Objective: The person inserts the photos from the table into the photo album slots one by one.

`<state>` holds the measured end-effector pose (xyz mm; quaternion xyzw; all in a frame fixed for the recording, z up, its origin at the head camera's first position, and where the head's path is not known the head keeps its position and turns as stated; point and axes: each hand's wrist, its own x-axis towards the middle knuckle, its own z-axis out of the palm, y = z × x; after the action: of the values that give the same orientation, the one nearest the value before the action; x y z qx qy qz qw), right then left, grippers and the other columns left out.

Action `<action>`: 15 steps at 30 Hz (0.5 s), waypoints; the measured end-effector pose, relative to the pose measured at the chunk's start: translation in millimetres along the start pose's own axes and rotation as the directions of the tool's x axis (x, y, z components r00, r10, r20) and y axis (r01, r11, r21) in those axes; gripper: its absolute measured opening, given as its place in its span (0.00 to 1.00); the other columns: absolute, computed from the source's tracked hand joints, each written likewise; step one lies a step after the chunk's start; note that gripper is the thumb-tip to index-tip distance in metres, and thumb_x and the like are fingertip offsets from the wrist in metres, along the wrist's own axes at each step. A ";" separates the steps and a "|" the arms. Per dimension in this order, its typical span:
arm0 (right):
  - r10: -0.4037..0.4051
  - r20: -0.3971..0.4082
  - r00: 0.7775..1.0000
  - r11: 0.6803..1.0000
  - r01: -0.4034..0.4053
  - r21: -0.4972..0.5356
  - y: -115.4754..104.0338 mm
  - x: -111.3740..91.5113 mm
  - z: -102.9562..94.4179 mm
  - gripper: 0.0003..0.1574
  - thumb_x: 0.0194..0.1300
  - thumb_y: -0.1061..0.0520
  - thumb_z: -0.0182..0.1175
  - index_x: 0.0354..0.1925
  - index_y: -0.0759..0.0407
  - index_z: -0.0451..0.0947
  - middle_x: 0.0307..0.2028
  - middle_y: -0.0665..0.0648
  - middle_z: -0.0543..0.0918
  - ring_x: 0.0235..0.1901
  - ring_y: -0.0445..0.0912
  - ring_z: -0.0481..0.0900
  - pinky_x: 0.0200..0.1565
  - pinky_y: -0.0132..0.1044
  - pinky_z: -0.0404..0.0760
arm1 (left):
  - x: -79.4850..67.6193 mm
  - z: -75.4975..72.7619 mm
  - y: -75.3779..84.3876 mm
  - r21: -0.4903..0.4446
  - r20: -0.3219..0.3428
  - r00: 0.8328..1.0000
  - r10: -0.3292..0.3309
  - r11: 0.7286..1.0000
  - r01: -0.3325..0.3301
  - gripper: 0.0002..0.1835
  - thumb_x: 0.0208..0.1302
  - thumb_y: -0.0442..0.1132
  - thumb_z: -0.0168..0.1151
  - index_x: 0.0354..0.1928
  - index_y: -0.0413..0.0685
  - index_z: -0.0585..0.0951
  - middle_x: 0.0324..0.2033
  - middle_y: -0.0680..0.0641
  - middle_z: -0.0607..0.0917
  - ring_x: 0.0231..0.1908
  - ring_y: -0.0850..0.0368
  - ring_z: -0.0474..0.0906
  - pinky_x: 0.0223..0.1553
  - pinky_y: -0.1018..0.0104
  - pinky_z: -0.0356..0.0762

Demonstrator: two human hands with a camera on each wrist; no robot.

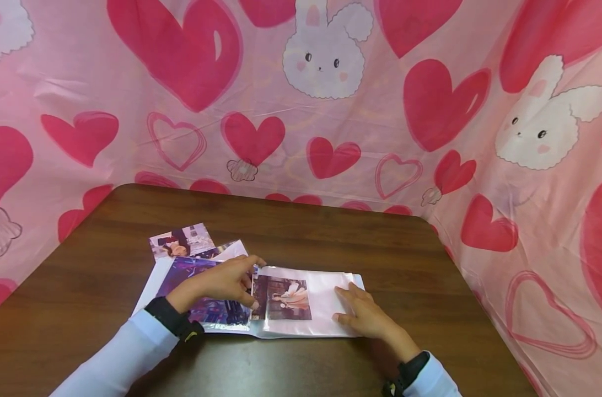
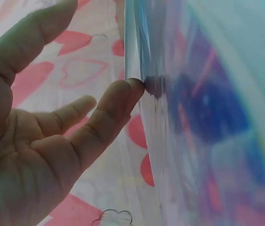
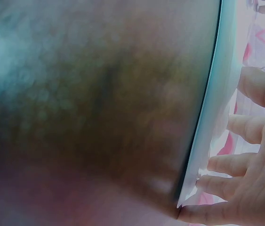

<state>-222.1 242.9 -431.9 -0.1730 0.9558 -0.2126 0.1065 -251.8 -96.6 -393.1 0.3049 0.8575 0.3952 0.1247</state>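
A photo album (image 1: 331, 300) lies spread on the table, its clear-pocket pages facing up. On the right page a photo (image 1: 290, 299) of a figure in a pale dress sits partly under the clear pocket, its left end near the spine. My left hand (image 1: 226, 281) reaches over the left page, thumb and fingertips spread at that end of the photo. In the left wrist view its fingers (image 2: 108, 108) extend to the page surface. My right hand (image 1: 365, 311) rests spread on the right page near its outer edge; the right wrist view shows its fingers (image 3: 231, 165) along the album's edge.
A purple-blue picture (image 1: 182, 275) fills the left page. Behind that page, a loose photo (image 1: 182, 241) and other overlapping prints (image 1: 231, 251) lie on the brown wooden table (image 1: 331, 237). A pink cloth (image 1: 261, 71) with hearts and rabbits hangs around the table.
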 end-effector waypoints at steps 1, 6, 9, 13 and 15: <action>-0.003 -0.001 1.000 1.000 0.003 0.000 0.3 -0.3 0.0 0.39 0.59 0.49 0.63 0.63 0.65 0.65 0.64 0.74 0.58 0.64 0.67 0.50 0.58 0.65 0.51 | 0.4 0.9 0.0 -0.016 -0.003 1.000 0.000 1.000 0.000 0.40 0.40 0.39 0.77 0.55 0.34 0.68 0.38 0.40 0.75 0.32 0.54 0.76 0.30 0.65 0.76; -0.013 0.001 1.000 1.000 0.013 -0.001 0.3 -0.6 -1.0 0.39 0.59 0.50 0.63 0.63 0.66 0.65 0.63 0.74 0.59 0.64 0.66 0.51 0.59 0.64 0.51 | 2.6 5.2 0.7 -0.100 -0.015 0.999 -0.037 0.994 0.035 0.37 0.43 0.38 0.75 0.55 0.32 0.67 0.40 0.37 0.76 0.34 0.53 0.79 0.31 0.64 0.78; -0.014 0.006 1.000 1.000 0.014 0.001 0.1 -0.4 -1.6 0.39 0.59 0.50 0.63 0.63 0.66 0.65 0.63 0.74 0.59 0.64 0.66 0.50 0.59 0.64 0.50 | 3.8 6.4 3.5 -0.129 -0.022 0.997 -0.071 0.989 0.068 0.36 0.45 0.38 0.74 0.55 0.32 0.67 0.39 0.38 0.77 0.34 0.53 0.80 0.32 0.62 0.78; -0.013 0.013 1.000 1.000 0.013 0.007 0.6 -0.2 -1.4 0.39 0.59 0.49 0.63 0.63 0.65 0.64 0.64 0.74 0.58 0.64 0.66 0.50 0.59 0.64 0.50 | 5.8 8.9 6.9 -0.167 -0.032 0.995 -0.094 0.982 0.087 0.35 0.47 0.38 0.73 0.54 0.31 0.68 0.38 0.39 0.77 0.35 0.52 0.79 0.35 0.60 0.78; -0.019 0.008 1.000 1.000 0.019 0.014 0.7 0.0 -1.0 0.39 0.59 0.50 0.63 0.63 0.66 0.65 0.63 0.74 0.58 0.64 0.66 0.51 0.59 0.64 0.50 | 7.4 11.0 6.8 -0.209 -0.027 0.995 -0.100 0.974 0.093 0.34 0.48 0.38 0.72 0.55 0.30 0.67 0.39 0.38 0.76 0.36 0.51 0.79 0.36 0.59 0.78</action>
<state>-222.5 243.9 -431.3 -0.1823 0.9522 -0.2194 0.1096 -249.7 -82.0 -395.1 0.2407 0.8277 0.4815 0.1586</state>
